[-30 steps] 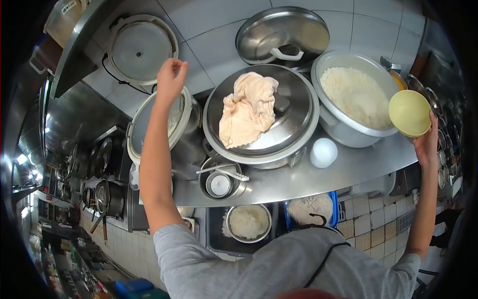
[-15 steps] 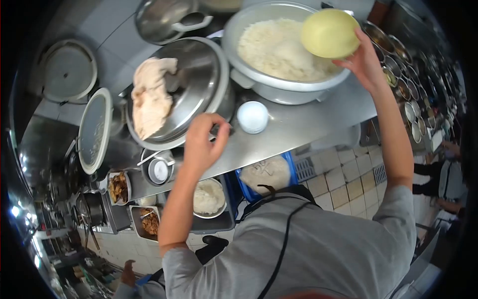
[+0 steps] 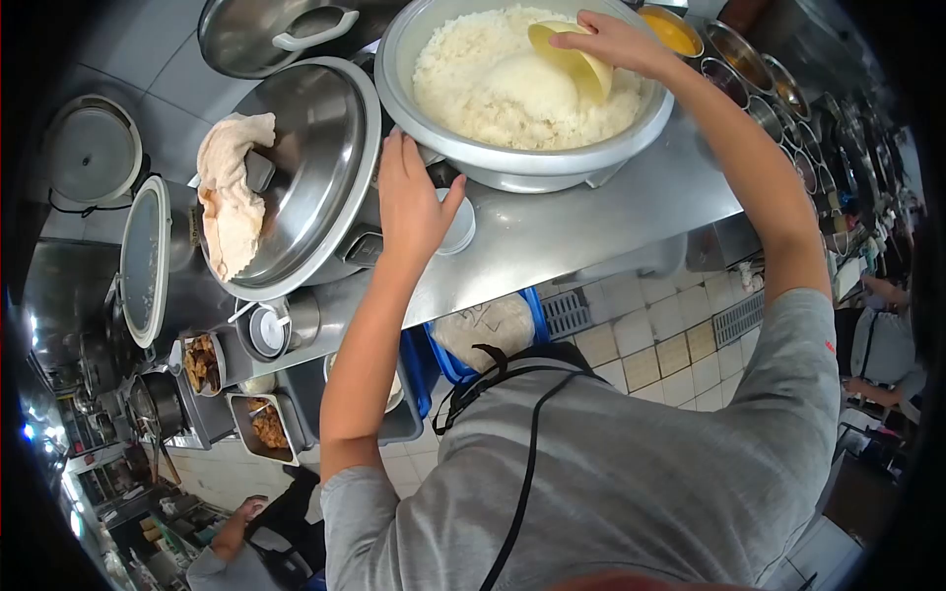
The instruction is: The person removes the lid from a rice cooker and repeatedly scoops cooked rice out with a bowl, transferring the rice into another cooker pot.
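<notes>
My right hand grips a yellow bowl, which is tipped on its side with its edge down in white rice. The rice fills a large grey tub. My left hand is open, fingers stretched and thumb apart, by the gap between the tub and a covered steel pot. Whether its fingertips touch either rim I cannot tell. Partly behind its thumb stands a stack of small white bowls. On the pot's steel lid lies a crumpled pale cloth.
Below the steel counter sits a blue crate with a filled bag. Trays of browned food stand at lower left. Metal containers line the right. One co-worker is at lower left, another at far right.
The yellow bowl has gone from above the tub's right side down into the rice, now tilted. My left hand has reached forward, its curled fingers straightening. The whole view has shifted.
</notes>
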### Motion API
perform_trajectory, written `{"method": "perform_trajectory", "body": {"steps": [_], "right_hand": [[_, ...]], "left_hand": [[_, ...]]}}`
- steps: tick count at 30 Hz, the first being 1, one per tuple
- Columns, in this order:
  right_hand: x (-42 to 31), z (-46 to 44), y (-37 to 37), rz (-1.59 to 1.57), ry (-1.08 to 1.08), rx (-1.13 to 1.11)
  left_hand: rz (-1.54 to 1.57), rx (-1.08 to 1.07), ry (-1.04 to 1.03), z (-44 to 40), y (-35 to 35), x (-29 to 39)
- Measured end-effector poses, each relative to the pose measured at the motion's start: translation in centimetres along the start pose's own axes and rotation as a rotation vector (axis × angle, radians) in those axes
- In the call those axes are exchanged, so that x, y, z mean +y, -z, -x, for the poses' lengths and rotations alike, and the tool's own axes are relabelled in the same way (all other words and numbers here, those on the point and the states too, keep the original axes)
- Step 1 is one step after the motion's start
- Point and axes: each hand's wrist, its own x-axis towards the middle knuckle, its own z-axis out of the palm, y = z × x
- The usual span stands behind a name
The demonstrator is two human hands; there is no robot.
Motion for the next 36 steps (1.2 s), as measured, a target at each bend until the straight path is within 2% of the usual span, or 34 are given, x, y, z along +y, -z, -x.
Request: {"method": "perform_trajectory", "body": {"steps": [3, 5, 7, 11, 14, 18, 22, 24, 25, 27, 31, 33, 36], "right_hand": [[0.9, -1.1, -0.8, -0.089, -0.023, -0.005], [1.7, -1.5, -2.0, -0.151, -0.063, -0.005], [1.0, -1.9, -3.2, -0.361, -0.120, 0.053], [-0.9, -3.8, -5.3, -0.325, -0.075, -0.102], [-3.3, -3.7, -6.7, -0.196, 0.058, -0.256], [-6.8, -2.8, -9.2, -0.164, 0.113, -0.362], [-7.4, -4.0, -10.2, -0.162, 0.091, -0.460], [-7.4, -3.9, -11.0, -0.434, -0.003, -0.416], [-7.5, -3.9, -11.2, -0.431, -0.001, -0.420], [-7.5, -3.7, -11.5, -0.714, -0.197, -0.529], [-7.6, -3.3, -11.9, -0.751, -0.242, -0.547], [-7.8, -3.1, -11.7, -0.654, -0.143, -0.568], [-6.7, -3.0, -11.6, -0.512, -0.107, -0.542]], "left_hand": [[-0.088, -0.120, 0.002, -1.0, -2.4, -0.6], [-0.075, -0.090, -0.007, -0.9, -3.4, -0.1], [-0.069, 0.006, 0.024, -1.1, -3.9, -0.1], [-0.215, -0.040, 0.025, -1.3, -4.7, -0.8], [-0.307, -0.068, 0.005, -1.3, -4.9, -1.1], [-0.276, 0.008, -0.009, -1.2, -5.3, -1.5], [-0.262, 0.054, -0.004, -1.1, -5.9, -1.7], [-0.277, 0.087, -0.017, -1.1, -6.1, -1.8], [-0.277, 0.088, -0.012, -1.2, -6.1, -1.8], [-0.211, 0.109, 0.006, -1.1, -6.0, -1.7], [-0.213, 0.090, 0.014, -1.1, -6.0, -1.5], [-0.268, 0.086, 0.014, -1.2, -5.9, -1.4], [-0.302, 0.072, 0.022, -1.2, -5.5, -1.0]]}}
